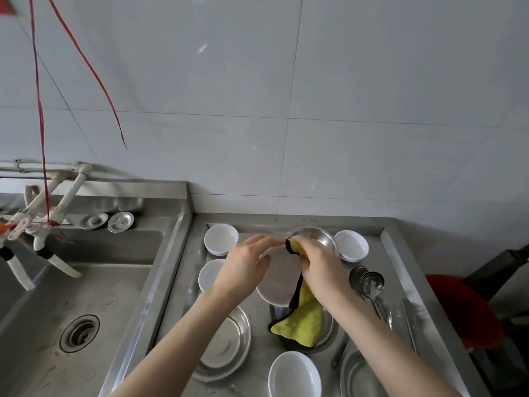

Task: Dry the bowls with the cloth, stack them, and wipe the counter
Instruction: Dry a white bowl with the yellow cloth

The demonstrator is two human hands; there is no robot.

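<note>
Bowl (pixel 282 279) mid-dry, tilted above the middle of the counter (pixel 259 336).
Left hand (pixel 243 270) gripping its left rim, right hand (pixel 320 265) clamped on the yellow cloth (pixel 303 322), pressed to the far rim. Risk: hard rubbing against a one-handed hold, bowl slipping down onto the steel dish (pixel 325 339) beneath.

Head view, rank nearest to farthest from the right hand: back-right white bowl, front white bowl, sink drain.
1. back-right white bowl, just behind the right hand.
2. front white bowl, at the near edge.
3. sink drain, far left.
</note>
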